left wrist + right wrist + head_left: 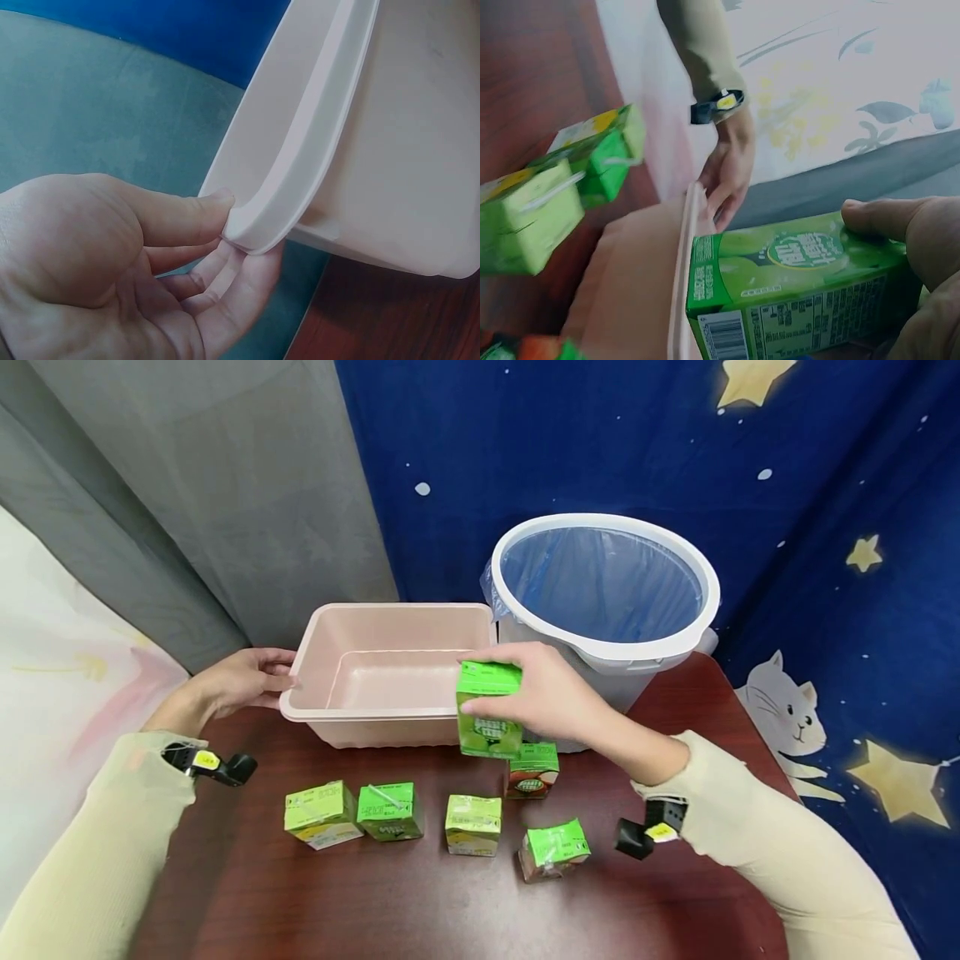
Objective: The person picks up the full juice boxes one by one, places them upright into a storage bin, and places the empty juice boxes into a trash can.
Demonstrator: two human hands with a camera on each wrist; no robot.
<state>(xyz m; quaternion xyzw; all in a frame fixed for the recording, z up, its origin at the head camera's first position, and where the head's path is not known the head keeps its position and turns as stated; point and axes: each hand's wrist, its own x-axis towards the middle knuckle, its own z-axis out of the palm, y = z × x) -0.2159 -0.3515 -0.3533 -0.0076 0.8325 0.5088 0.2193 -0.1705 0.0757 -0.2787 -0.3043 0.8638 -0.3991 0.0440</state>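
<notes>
A pale pink plastic basin (405, 717) stands on the table, its inside bare. My left hand (238, 683) pinches its left rim, thumb on top and fingers below, as the left wrist view (259, 225) also shows on the basin's edge. In my right hand (558, 689) a green juice box (489, 737) is gripped upright between thumb and fingers, in front of the basin's right front corner. The right wrist view shows the juice box (802, 270) closely, with its barcode and printed side. Just below this hand is a brown juice box with a green top (532, 772).
Along the table (375, 910) stand more juice boxes: a yellow-green one (322, 814), a green one with a straw (390, 812), a yellow one (473, 825) and a tilted brown-green one (555, 850). Behind my right hand rises a white bin (637, 652) lined with a clear bag.
</notes>
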